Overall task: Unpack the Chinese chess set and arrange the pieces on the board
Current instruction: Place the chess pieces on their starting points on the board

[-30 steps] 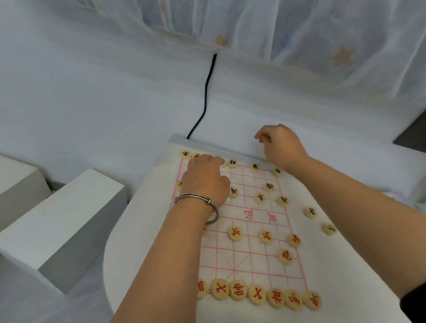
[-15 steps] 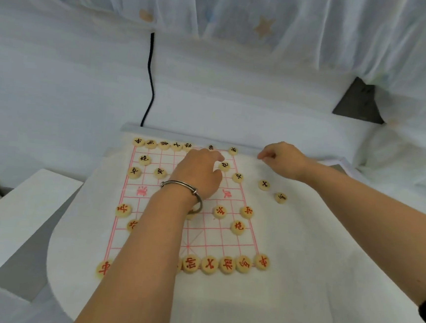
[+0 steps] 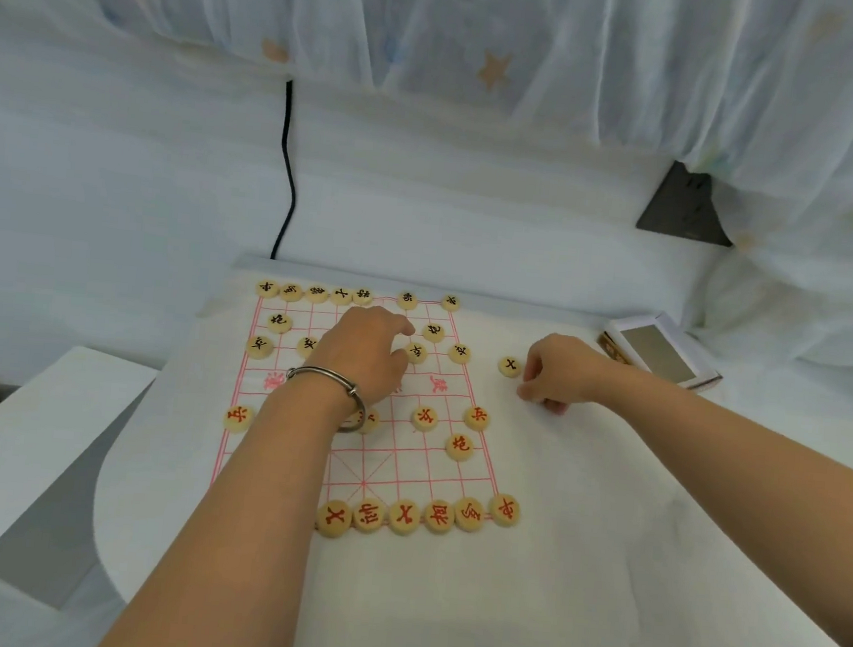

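The left hand (image 3: 365,351) curls over the board (image 3: 401,470). The right hand (image 3: 559,373) curls on the cloth (image 3: 601,545) beside a black piece (image 3: 510,365). Whether either holds anything cannot be told.

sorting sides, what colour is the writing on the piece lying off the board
Black, on the pale piece; head view.

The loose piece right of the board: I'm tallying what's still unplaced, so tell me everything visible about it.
The loose piece is a small round disc, pale and wood-like, lying flat, face up, with a black character. It rests on the white cloth outside the red-lined board, off its right edge. The right hand, curled, is close beside it on its right; whether they touch I cannot tell.
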